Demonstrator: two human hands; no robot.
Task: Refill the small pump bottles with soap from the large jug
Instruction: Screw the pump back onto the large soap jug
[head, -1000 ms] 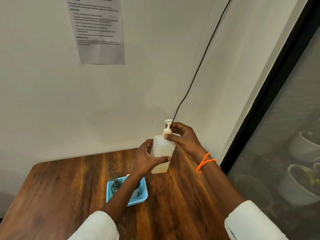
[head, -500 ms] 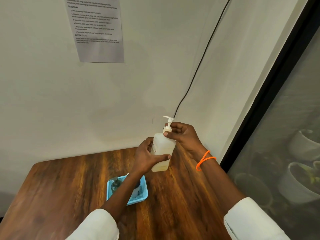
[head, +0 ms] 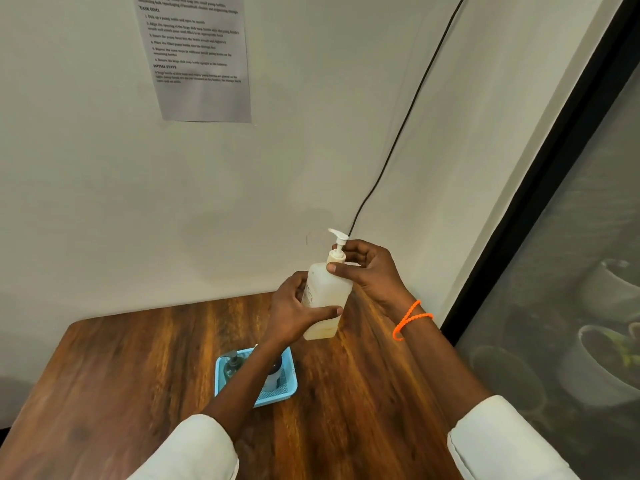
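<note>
1. Your right hand (head: 372,271) sits at the top of the pump bottle (head: 325,299), thumb and fingertips closed round the collar just under the pump head (head: 338,237); the other fingers curl loosely behind it.
2. Your left hand (head: 294,311) wraps the bottle's lower body firmly, thumb across the front.
3. The bottle stands nearly upright above the table (head: 138,375), long axis tilted slightly right at the top, so any twist of the collar turns about that axis; the right hand is the nearer one for it.
4. The blue tray (head: 289,393) lies below your left forearm, holding a dark bottle (head: 231,365).
5. No large jug shows.
</note>
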